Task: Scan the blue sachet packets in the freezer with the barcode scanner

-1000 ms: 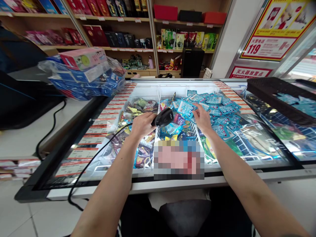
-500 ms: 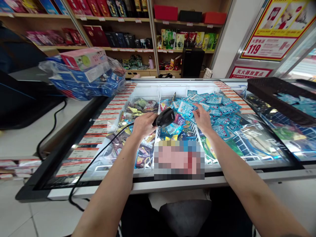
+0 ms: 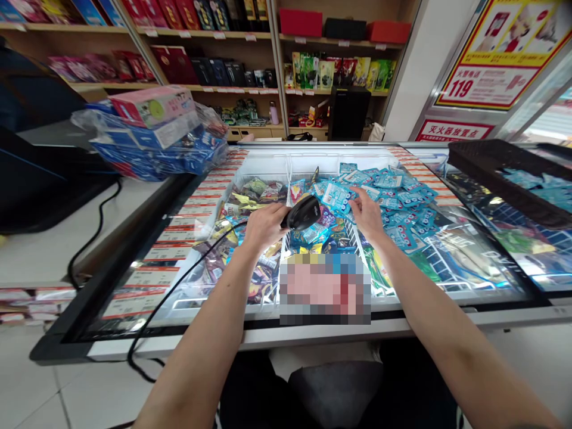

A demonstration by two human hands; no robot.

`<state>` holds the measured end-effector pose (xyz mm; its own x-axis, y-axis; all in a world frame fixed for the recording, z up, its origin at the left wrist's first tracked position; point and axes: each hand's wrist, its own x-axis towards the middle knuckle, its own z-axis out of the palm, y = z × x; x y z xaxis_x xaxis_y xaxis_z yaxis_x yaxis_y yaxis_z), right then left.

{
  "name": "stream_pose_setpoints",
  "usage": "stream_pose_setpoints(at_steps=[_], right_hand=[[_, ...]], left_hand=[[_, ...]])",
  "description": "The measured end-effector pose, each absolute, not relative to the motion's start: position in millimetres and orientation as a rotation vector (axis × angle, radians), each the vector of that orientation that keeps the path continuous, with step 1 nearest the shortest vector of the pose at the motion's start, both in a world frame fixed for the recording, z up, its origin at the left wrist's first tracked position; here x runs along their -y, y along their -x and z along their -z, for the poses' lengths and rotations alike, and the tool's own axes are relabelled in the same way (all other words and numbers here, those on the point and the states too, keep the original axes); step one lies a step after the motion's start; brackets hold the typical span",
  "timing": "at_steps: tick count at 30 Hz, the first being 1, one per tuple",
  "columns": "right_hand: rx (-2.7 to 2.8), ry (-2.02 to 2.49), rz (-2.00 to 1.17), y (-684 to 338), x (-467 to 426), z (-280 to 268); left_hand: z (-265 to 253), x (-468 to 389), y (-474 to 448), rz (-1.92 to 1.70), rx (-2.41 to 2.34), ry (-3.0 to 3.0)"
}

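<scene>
My left hand (image 3: 267, 227) is wrapped round the handle of a black barcode scanner (image 3: 304, 213), whose head points right. A black cord (image 3: 196, 263) trails from the scanner down to the left. With bent fingers, my right hand (image 3: 367, 213) pinches the right edge of a light-blue packet (image 3: 336, 197). Its printed side faces up toward me, and the scanner head is close below and left of it. Beside and behind my right hand spreads a heap of similar blue packets (image 3: 397, 201) on the glass top of a chest freezer (image 3: 330, 337).
Under the glass, wire baskets hold colourful wrapped goods (image 3: 263, 193). To the right a dark tray (image 3: 513, 185) contains more blue packets. Plastic-wrapped boxes (image 3: 156, 134) are stacked at the left on a counter (image 3: 40, 250). Stocked shelves (image 3: 205, 36) stand behind the freezer.
My left hand and the barcode scanner have shifted slightly to the right, nearer the packet. My right hand and the packet stay almost where they were.
</scene>
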<state>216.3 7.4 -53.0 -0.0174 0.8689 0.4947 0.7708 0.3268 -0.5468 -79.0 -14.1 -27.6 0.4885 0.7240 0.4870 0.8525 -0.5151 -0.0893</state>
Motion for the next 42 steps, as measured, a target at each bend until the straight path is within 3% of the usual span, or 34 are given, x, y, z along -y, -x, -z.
stream_pose_setpoints(at_steps=[13,24,42], right_hand=[[1.696,1.356,-0.148,-219,-12,60],[1.349,1.458,0.062,-264,-24,51],[1.509,1.668,0.086,-270,-24,45]], left_hand=[[29,13,79,0.586,1.301,2.397],[31,10,79,0.601,1.276,2.403],[25,4,45,0.469,1.329,2.544]])
